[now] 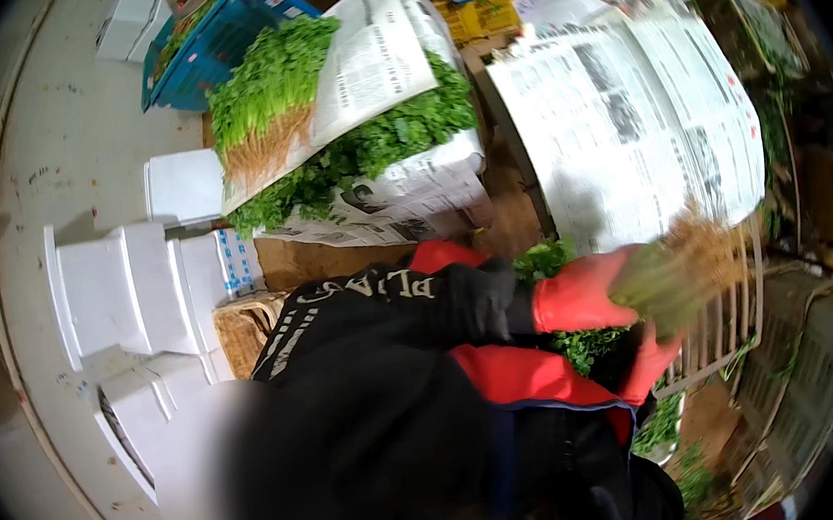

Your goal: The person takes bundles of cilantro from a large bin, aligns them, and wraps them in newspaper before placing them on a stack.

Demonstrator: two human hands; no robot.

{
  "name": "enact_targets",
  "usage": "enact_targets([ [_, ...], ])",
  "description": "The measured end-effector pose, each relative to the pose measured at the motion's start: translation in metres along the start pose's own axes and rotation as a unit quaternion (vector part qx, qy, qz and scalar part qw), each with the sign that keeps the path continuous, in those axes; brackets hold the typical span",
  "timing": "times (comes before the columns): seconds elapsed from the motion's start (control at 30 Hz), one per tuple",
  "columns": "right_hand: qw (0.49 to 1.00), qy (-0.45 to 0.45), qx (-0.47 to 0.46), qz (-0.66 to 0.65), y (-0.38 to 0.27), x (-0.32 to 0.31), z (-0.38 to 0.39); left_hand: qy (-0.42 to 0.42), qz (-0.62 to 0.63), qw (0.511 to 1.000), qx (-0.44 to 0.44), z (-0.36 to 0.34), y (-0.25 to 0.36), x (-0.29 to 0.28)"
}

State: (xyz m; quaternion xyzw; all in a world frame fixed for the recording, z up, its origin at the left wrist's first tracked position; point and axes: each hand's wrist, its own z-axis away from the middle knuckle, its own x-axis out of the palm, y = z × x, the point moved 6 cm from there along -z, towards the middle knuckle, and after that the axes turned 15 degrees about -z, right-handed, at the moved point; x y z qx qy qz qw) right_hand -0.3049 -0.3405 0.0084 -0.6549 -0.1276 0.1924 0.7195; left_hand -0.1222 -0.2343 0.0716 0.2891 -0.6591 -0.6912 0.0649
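Observation:
Both my hands wear red gloves and are at the right of the head view. They hold a bunch of leafy greens (662, 288) with pale green stems and tangled brown roots pointing right, all blurred by motion. My left hand (585, 292) presses against the bunch from its left side. My right hand (653, 360) is at its lower edge, with fingers against the stems. Dark green leaves (591, 348) show between and below my arms; I cannot tell whether they belong to the bunch. Just beyond, newspaper sheets (626, 140) cover a stack.
Rooted greens (269, 84) lie partly under newspaper (377, 53) on a wrapped pile. A teal crate (207, 65) stands behind, a yellow crate (492, 7) farther right. White foam boxes (118, 289) line the left. A slatted crate (718, 321) is by my hands; loose greens lie below it.

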Motion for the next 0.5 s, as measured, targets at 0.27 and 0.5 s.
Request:
enact_targets([
  [0.27, 0.877, -0.426, -0.18, 0.13, -0.15, 0.315, -0.032, 0.203, -0.038, 0.978, 0.018, 0.063, -0.042, -0.215],
  [0.5, 0.596, -0.704, -0.217, 0.319, -0.192, 0.545, 0.017, 0.285, -0.07, 0.956, 0.015, 0.093, -0.104, -0.302],
])
